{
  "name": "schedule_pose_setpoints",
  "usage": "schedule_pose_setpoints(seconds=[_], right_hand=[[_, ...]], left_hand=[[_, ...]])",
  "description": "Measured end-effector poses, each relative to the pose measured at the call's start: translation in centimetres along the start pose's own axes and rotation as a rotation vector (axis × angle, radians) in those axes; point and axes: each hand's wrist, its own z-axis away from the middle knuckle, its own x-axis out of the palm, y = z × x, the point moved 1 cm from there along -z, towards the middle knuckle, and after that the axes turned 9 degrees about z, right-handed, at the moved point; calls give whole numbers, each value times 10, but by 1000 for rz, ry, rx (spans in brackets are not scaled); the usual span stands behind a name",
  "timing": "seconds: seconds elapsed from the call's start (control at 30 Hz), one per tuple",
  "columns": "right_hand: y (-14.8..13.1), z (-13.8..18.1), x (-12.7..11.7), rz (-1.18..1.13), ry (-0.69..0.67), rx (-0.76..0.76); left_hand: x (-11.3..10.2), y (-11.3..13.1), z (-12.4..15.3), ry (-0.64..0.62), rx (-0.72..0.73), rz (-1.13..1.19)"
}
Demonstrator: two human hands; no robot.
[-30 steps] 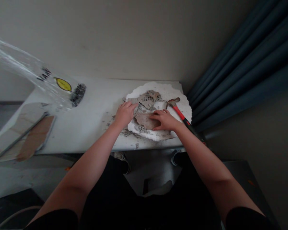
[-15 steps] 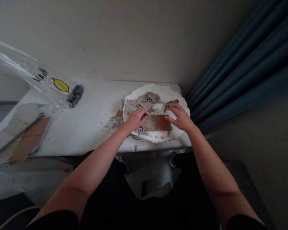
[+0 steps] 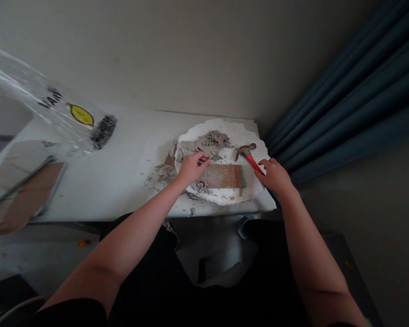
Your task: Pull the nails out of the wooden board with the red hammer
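A brown rectangular tile piece (image 3: 224, 175) with a green right edge lies on a white foam sheet (image 3: 238, 131) on the white table (image 3: 122, 177). My left hand (image 3: 191, 167) rests curled on the tile's left end, fingers closed against it. My right hand (image 3: 275, 175) sits over the red handle of a claw hammer (image 3: 246, 152), fingers bent around the grip. Grey rubble and broken tile bits (image 3: 207, 143) are piled on the foam behind the tile.
A clear plastic bag (image 3: 54, 113) with a yellow label and dark print lies on the table's left. Wooden boards (image 3: 27, 190) lean at the far left. Dark blue curtains (image 3: 343, 91) hang at the right, a plain wall behind. Grey crumbs (image 3: 160, 175) scatter left of the foam.
My right hand left the tile's right end and moved right onto the hammer handle. Earlier both hands turned a broken piece over into the flat brown tile. My left hand stays on it.
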Motion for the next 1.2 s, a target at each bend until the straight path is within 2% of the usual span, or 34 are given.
schedule_pose_setpoints(seconds=[0.23,0.33,0.67,0.83,0.93,1.0,1.07,1.1,1.2], right_hand=[[0,5,4,53,-112,62],[-1,4,7,69,-138,48],[2,-1,15,49,-112,26],[3,-5,13,12,-48,14],[-16,-2,6,-97,159,-57],[-40,4,6,-185,257,-248],[-65,11,13,-175,176,-452],[-74,14,19,-133,122,-492],[-84,15,33,-44,16,-440]], left_hand=[[-3,-6,-1,-1,5,-3],[-6,-7,-1,-38,39,-41],[-8,-6,-1,-93,118,-107],[-6,-6,0,-110,119,-140],[-5,-7,0,-109,116,-153],[-5,-7,0,-106,107,-151],[-6,-7,-1,-99,91,-142],[-6,-7,-1,-90,82,-136],[-8,-5,-1,-42,58,-113]])
